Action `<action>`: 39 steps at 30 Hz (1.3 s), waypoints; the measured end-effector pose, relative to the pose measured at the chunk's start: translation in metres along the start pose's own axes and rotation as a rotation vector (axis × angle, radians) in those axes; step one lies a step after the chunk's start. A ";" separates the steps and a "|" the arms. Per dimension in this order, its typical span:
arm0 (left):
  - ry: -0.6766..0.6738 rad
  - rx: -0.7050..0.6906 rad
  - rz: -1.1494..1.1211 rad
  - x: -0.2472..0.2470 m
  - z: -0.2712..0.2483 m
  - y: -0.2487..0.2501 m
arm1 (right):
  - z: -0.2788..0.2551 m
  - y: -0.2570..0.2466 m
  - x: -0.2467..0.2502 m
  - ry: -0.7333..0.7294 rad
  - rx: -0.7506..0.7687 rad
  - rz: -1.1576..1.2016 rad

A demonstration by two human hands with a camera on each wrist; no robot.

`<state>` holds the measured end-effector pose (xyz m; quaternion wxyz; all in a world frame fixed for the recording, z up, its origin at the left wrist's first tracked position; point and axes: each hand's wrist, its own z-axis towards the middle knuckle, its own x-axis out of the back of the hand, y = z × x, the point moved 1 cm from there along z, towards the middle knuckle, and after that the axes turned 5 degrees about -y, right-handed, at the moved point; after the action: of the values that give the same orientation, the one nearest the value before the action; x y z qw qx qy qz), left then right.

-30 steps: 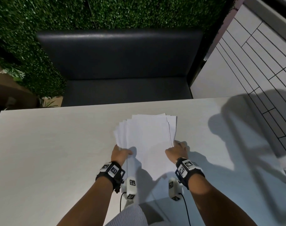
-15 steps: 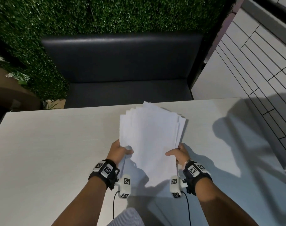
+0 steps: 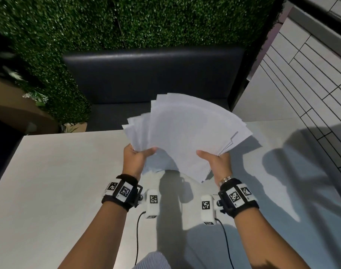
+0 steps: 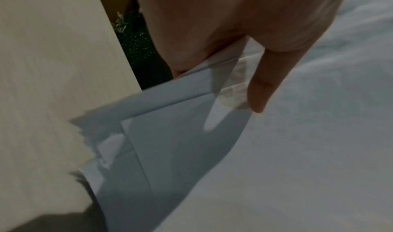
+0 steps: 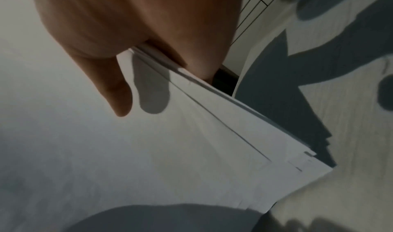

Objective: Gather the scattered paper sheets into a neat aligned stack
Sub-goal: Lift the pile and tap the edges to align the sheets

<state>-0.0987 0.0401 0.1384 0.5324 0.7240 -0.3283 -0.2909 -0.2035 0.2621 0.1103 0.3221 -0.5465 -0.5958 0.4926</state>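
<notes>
Several white paper sheets are fanned out unevenly and held up above the pale table, tilted away from me. My left hand grips the pile's left edge, thumb on top. On the other side my right hand grips the right edge, thumb lying across the top sheet. In the left wrist view the thumb presses on the sheets, whose corners stick out unevenly. The right wrist view shows the sheets pinched under the thumb, edges stepped at the corner.
A dark bench seat stands past the table's far edge, backed by a green hedge wall. To the right lies tiled floor. Shadows of me and the paper fall across the table's right side.
The pile lay flat on the table a second ago; both hands took its side edges and lifted it, tilting it up and away. The sheets have fanned wider.
</notes>
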 end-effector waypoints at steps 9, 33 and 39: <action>0.022 0.009 -0.018 0.008 -0.014 -0.013 | -0.014 0.005 -0.003 0.026 0.032 -0.046; -0.003 0.078 0.066 0.012 -0.026 -0.024 | -0.037 0.020 0.000 0.011 -0.008 -0.150; -0.046 0.151 0.078 0.011 -0.022 -0.035 | -0.029 0.029 0.001 -0.020 -0.103 -0.177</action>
<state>-0.0690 0.0520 0.1101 0.4795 0.7418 -0.3893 -0.2611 -0.1674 0.2670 0.0914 0.3300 -0.5027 -0.6695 0.4362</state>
